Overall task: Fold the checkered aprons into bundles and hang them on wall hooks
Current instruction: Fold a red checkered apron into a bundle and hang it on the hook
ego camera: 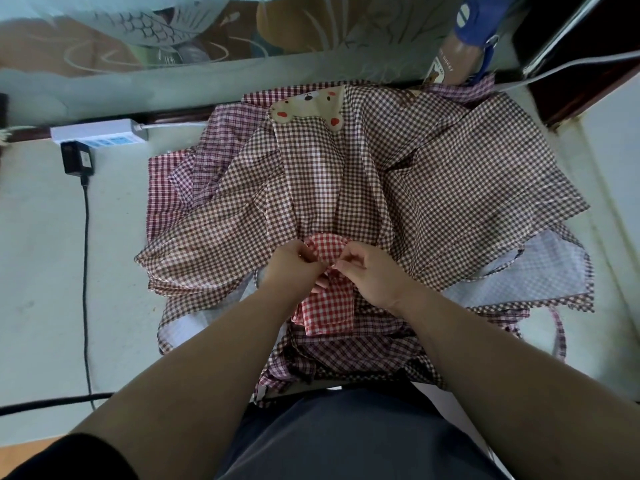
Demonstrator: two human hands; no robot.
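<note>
The left hand (294,263) and the right hand (365,277) meet at the centre of the frame, knuckles up. Both have their fingers curled in and pinch the upper end of the red checkered apron (327,310). The left takes the left side of the end and the right takes the fabric just beside it. Working this close together, they seem to be tucking or tightening the end so the bundle keeps its shape. I cannot tell whether a strap is between the fingers.

The red apron is already a narrow folded strip. Its long axis runs almost straight up the frame, from the lower end near the person's waist to the rounded, rolled-over end at the hands, which points toward the wall. It lies on top of the other aprons, probably because the pile gives a flat bed within easy reach.

Under it spreads the brown checkered apron (349,174), opened out and rumpled. Its bear patch (306,107) is at upper centre, and a white underside shows at the right edge. Purplish checked cloth shows beneath at the left and bottom. The whole pile sits on the pale counter (38,258). A white power strip (98,133) and a black adapter (77,157) are at upper left, well apart from the cloth. No wall hooks are in view.
</note>
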